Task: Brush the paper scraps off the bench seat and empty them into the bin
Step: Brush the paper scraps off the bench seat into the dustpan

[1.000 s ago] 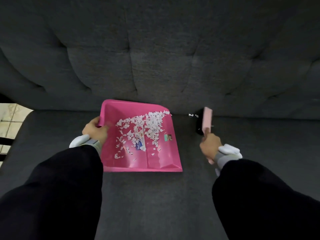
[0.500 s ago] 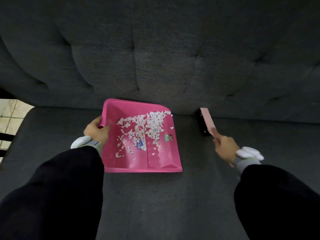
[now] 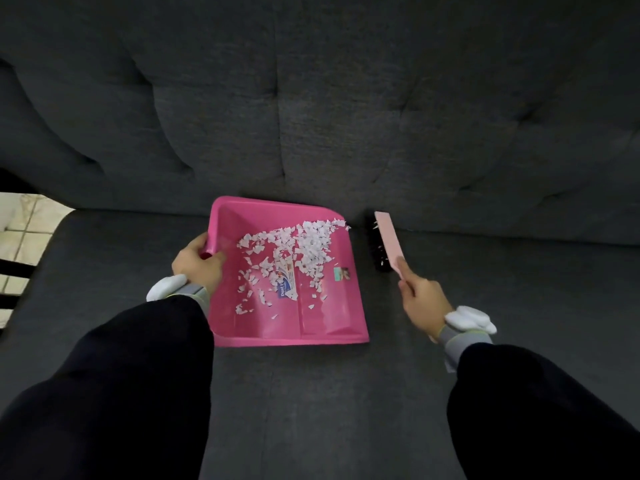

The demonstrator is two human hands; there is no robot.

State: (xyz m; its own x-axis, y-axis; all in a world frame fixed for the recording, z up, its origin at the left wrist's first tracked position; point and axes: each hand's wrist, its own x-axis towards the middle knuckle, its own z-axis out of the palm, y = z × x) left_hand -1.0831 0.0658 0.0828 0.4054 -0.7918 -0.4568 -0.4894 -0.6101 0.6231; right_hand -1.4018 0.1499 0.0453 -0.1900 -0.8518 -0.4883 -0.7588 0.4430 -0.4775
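A pink dustpan (image 3: 332, 323) lies flat on the dark grey bench seat (image 3: 311, 393), its open lip turned right toward the backrest crease. Many white paper scraps (image 3: 304, 247) are spread inside it, thickest near the far right corner, and one scrap sits just past the lip. My left hand (image 3: 199, 266) grips the pan's handle at its left edge. My right hand (image 3: 420, 301) holds a pale pink hand brush (image 3: 389, 242) by its handle. The brush's black bristles rest on the seat just right of the pan's lip, with tiny scraps stuck in them.
The tufted grey backrest (image 3: 311, 116) rises directly behind the pan and brush. At the far left the seat ends, showing a light tiled floor (image 3: 24, 233) and dark chair rails (image 3: 14, 271). No bin is in view.
My right hand swung the brush out to the right, then brought it back toward the pan's lip. The loose scraps seen by the bristles a second ago are gone from the seat. The pan stayed put.
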